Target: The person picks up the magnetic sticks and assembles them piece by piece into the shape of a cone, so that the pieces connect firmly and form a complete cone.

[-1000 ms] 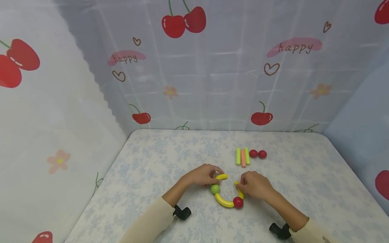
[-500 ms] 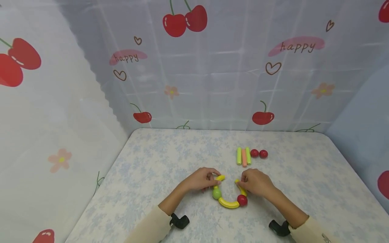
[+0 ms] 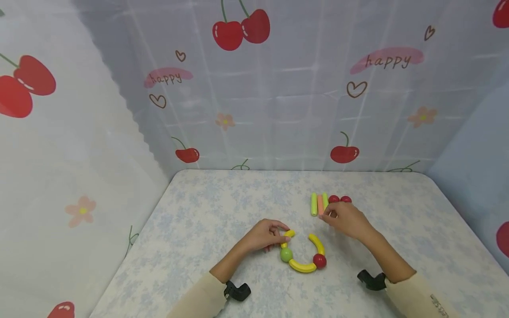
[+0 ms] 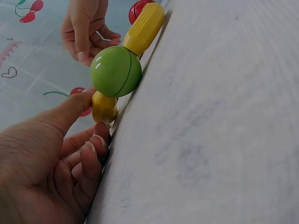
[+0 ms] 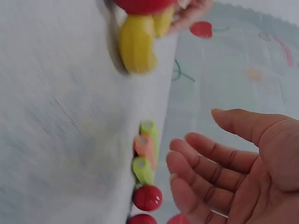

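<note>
In the head view, an open ring of toy pieces lies on the table: a yellow curved piece at upper left, a green ball, a second yellow curved piece, a red ball and a third yellow curved piece. My left hand pinches the upper-left yellow piece between thumb and fingers, partly covering it. My right hand hovers near the front ends of the orange stick and a lime stick; in the right wrist view its fingers are parted, holding nothing.
Beside the orange stick lies another lime stick. Two more red balls sit to the right of the sticks, partly behind my right hand. A patterned cloth covers the table, and printed curtains rise behind it.
My right hand has let go of the right-hand yellow curved piece and moved up and away towards the sticks. My left hand stays on its yellow piece; the ring has shifted slightly right.
</note>
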Motion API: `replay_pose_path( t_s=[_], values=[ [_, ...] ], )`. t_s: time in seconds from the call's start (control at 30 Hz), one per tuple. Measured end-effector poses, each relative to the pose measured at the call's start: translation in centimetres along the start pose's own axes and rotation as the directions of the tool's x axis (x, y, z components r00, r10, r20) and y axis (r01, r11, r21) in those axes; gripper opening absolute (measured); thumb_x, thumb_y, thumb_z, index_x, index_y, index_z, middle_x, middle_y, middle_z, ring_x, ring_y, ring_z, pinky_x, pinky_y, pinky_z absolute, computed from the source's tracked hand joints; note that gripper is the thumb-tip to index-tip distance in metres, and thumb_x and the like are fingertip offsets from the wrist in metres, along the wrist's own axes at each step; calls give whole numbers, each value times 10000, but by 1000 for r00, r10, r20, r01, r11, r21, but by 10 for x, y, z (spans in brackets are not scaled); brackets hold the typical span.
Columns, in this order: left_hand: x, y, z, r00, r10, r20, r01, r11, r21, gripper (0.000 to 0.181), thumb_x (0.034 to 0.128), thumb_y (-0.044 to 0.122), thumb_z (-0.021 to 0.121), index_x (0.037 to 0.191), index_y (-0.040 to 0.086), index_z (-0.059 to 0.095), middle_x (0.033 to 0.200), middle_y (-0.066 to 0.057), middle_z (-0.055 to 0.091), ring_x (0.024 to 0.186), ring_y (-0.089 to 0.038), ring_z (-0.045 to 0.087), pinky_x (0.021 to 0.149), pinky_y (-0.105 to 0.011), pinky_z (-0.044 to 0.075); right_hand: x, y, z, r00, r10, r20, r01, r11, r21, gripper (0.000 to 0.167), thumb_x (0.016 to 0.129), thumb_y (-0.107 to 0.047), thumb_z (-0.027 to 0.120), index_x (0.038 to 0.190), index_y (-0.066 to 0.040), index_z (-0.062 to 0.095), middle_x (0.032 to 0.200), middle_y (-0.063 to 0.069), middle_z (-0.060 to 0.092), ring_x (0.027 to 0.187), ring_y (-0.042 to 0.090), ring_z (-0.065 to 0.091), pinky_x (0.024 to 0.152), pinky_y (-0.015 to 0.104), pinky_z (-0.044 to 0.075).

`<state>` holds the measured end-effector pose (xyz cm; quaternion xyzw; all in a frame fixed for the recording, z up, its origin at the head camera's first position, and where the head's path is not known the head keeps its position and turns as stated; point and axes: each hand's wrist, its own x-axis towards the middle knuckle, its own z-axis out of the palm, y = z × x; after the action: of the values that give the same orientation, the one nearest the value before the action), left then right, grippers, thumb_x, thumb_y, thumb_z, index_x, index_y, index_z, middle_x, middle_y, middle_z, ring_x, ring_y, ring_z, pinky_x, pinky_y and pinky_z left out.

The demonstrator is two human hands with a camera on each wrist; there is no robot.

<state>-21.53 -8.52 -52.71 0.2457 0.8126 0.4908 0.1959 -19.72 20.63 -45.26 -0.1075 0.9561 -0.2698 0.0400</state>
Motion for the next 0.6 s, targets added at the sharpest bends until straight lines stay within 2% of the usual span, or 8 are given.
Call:
replay_pose_path(
  t_s=[0.1, 0.2, 0.3, 0.43, 0.6],
  values=[
    [0, 0, 1, 1000, 8, -6, -8, 1000, -5, 308, 907, 294, 794, 1182, 164, 750, 641, 5, 642, 426, -110, 488, 389, -239, 426, 7, 12, -13, 993, -88, -82, 90, 996, 19, 147, 932, -191, 751, 991, -57, 749, 845, 5, 682, 766, 190, 599, 626, 326, 536],
    [-1, 0, 1, 1000, 13, -7, -13, 1000, -5, 303, 901, 286, 801, 1176, 168, 755, 653, 3, 654, 429, -111, 493, 391, -234, 426, 13, 24, -22, 984, -103, -142, 110, 993, 38, 140, 949, -189, 739, 1006, -61, 745, 904, 24, 717, 841, 231, 640, 716, 395, 577],
    [-2, 1, 1, 1000, 14, -6, -14, 1000, -10, 298, 898, 282, 805, 1169, 167, 757, 653, 0, 657, 429, -112, 495, 392, -230, 426, 20, 36, -25, 979, -58, -194, 64, 998, 26, 176, 950, -206, 740, 1036, -53, 736, 926, 51, 715, 877, 262, 635, 735, 420, 580],
    [-3, 0, 0, 1000, 28, -2, -28, 1000, -13, 295, 901, 285, 801, 1166, 163, 758, 638, -4, 648, 422, -112, 495, 388, -233, 429, 26, 52, -25, 971, 14, -239, -15, 1000, -2, 270, 933, -195, 755, 1128, -15, 708, 1038, 161, 697, 946, 346, 617, 744, 450, 570],
    [-2, 0, 0, 999, 39, -4, -39, 999, -5, 298, 902, 301, 800, 1166, 168, 758, 622, -6, 626, 424, -109, 498, 391, -243, 438, 31, 66, -24, 974, 72, -215, -77, 997, -18, 436, 929, -196, 754, 1295, 11, 640, 1279, 278, 606, 1116, 456, 575, 853, 578, 541]
  ],
)
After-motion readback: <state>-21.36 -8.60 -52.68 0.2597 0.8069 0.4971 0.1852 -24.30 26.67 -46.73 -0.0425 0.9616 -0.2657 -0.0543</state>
